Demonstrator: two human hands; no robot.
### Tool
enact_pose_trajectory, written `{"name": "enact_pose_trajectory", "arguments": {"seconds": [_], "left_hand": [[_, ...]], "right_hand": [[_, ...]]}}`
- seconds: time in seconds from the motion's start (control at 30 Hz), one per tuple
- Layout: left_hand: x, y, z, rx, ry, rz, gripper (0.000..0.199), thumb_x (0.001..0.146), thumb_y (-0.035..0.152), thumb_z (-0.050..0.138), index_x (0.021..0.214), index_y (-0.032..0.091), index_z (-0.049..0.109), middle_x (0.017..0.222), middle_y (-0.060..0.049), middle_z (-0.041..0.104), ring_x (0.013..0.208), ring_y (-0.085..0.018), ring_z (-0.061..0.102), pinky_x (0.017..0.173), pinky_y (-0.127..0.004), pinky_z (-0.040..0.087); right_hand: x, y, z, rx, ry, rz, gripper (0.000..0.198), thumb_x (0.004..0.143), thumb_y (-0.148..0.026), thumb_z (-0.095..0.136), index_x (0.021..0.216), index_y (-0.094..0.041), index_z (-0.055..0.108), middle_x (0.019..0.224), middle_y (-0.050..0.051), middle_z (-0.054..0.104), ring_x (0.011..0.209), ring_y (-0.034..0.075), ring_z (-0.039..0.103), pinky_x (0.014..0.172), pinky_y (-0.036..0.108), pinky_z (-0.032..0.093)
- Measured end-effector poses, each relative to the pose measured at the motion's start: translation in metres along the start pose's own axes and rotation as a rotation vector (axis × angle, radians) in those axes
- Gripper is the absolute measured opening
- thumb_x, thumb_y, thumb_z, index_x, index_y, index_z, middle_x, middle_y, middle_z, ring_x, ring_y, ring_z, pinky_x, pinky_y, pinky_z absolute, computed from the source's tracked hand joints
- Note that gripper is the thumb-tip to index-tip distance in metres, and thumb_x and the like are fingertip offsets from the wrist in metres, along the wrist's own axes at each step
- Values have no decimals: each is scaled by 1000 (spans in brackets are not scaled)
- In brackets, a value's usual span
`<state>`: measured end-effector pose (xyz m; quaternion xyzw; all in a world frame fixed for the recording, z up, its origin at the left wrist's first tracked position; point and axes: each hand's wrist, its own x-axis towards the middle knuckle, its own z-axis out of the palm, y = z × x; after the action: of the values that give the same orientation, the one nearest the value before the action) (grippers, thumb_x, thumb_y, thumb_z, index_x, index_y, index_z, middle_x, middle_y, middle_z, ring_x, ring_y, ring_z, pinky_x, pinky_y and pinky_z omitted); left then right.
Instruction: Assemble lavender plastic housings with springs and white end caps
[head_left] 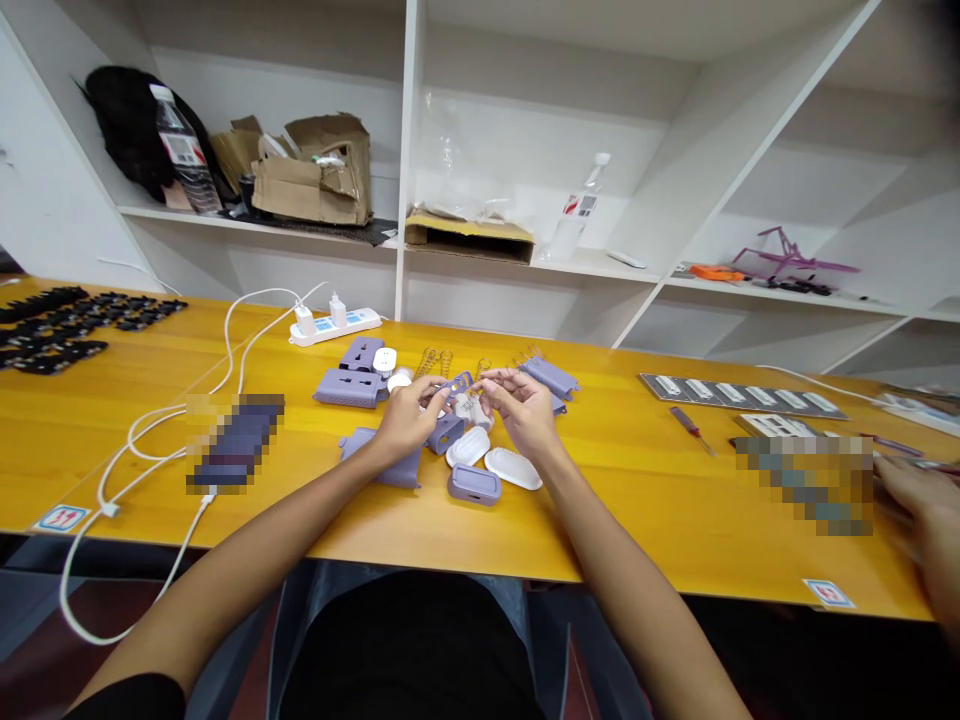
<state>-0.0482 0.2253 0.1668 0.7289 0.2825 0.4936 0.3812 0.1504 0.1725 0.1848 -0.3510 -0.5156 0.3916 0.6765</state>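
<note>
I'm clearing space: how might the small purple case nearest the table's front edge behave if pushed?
The small purple case would probably slide rather than roll, given its low, boxy shape. Its smooth shell looks like plastic, so it is likely stiff and fairly light. Pushed backward, it may bump the rounded white pieces just behind it.

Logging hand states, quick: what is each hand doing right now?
Left hand: closed, holding a small purple plastic piece.
Right hand: half-curled beside that piece; whether it holds anything cannot be told.
</note>
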Motion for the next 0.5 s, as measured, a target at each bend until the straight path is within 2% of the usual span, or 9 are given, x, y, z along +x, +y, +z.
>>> {"name": "enact_pose_trajectory", "arguments": {"seconds": [0.07, 0.13, 0.27, 0.43, 0.5], "left_hand": [[0, 0, 0, 2, 5, -2, 25, 100, 37, 64, 113, 18, 73, 100, -9, 85, 82, -23, 83, 76, -33, 66], [0, -1, -1, 5, 8, -10, 25, 101, 38, 63, 113, 18, 72, 99, -9, 85, 83, -23, 83, 76, -33, 66], [2, -1, -2, 15, 18, -9, 23, 101, 38, 63, 111, 19, 71, 95, -8, 84, 81, -23, 83, 74, -32, 65], [2, 2, -5, 16, 15, -8, 21, 100, 37, 64, 110, 20, 69, 95, -7, 84, 81, -22, 83, 72, -31, 64], [2, 3, -5, 11, 7, -11, 21, 100, 37, 63, 111, 20, 69, 99, -8, 85, 82, -22, 83, 72, -31, 64]], "right_hand": [[0, 2, -2, -47, 18, 0, 33, 82, -43, 90, 103, -20, 79, 76, 2, 76, 57, 13, 59, 56, 29, 46], [0, 2, -4, -82, 14, -1, 34, 83, -44, 89, 104, -20, 79, 72, 1, 74, 63, 15, 62, 63, 30, 50], [1, -2, -3, -89, -15, 22, 39, 79, -44, 93, 105, -21, 75, 91, 6, 80, 80, 19, 72, 80, 35, 57], [0, -4, 2, -102, -55, 52, 62, 78, -46, 94, 130, -25, 68, 93, 2, 76, 69, 15, 62, 66, 30, 50], [-1, -3, 1, -133, -51, 52, 62, 81, -52, 90, 133, -26, 67, 91, 1, 72, 68, 14, 59, 60, 28, 45]]}}
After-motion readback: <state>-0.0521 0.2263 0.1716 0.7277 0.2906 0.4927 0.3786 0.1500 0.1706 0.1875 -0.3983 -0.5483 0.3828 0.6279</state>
